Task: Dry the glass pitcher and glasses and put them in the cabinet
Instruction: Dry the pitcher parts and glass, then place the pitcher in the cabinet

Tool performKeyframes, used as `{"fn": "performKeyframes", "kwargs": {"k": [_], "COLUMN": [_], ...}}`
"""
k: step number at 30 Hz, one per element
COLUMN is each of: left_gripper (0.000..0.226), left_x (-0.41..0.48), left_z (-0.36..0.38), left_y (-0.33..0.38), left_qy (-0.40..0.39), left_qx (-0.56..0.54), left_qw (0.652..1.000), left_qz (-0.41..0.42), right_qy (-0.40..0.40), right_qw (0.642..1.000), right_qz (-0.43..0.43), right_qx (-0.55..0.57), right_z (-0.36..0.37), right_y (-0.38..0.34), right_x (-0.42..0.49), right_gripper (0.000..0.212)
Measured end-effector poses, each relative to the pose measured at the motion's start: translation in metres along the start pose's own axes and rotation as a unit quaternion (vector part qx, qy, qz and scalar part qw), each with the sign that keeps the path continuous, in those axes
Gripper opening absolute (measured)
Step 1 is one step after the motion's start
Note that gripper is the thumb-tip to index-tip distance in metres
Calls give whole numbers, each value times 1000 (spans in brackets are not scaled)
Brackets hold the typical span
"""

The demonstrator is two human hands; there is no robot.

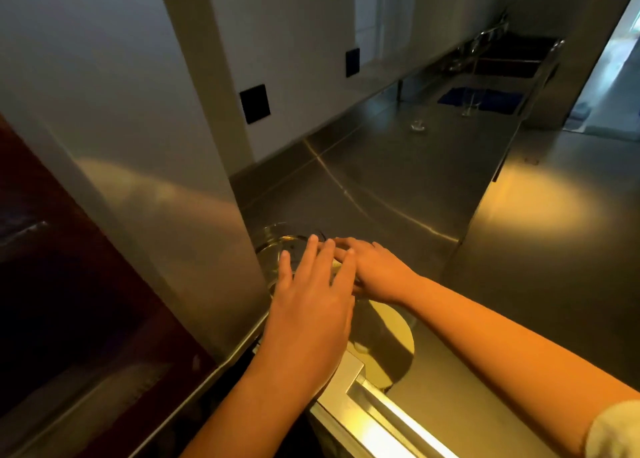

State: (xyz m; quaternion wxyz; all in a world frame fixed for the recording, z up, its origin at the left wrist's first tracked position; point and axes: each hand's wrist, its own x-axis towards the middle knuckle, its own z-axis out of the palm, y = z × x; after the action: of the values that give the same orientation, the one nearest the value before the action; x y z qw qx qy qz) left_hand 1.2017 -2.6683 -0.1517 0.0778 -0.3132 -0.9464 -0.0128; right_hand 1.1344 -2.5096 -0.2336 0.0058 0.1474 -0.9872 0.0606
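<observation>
The glass pitcher point(277, 251) is sitting close by on the shiny counter point(381, 187). It is clear and round, and only part of it is showing. Far back, a tall glass point(467, 105) is standing by the blue cloth point(491, 97), and a short glass point(417, 125) is standing nearer.

The left hand point(311, 301) and right hand point(375, 272) hide most of the glass pitcher point(273, 249), and the far glasses point(467, 107) are blurred.

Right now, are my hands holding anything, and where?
No grip shows: left hand and right hand, fingers straight, lie over the glass pitcher at its rim.
</observation>
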Motion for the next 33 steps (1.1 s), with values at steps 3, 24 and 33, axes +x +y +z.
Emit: {"fn": "performKeyframes", "kwargs": {"k": [3, 24, 33], "left_gripper": [60, 66, 73], "left_x": [4, 4, 5], "left_z": [7, 32, 33], "left_y": [-1, -7, -8], "left_qy": [36, 154, 168], "left_qx": [31, 71, 61], "left_qw": [999, 985, 984], "left_qz": [0, -5, 0], "right_qy": [5, 34, 54], "right_qw": [1000, 992, 988], "right_qz": [-4, -63, -63], "right_qx": [22, 105, 133], "right_z": [8, 23, 18], "right_y": [6, 11, 3], "right_x": [6, 30, 26], "right_gripper": [66, 28, 17]}}
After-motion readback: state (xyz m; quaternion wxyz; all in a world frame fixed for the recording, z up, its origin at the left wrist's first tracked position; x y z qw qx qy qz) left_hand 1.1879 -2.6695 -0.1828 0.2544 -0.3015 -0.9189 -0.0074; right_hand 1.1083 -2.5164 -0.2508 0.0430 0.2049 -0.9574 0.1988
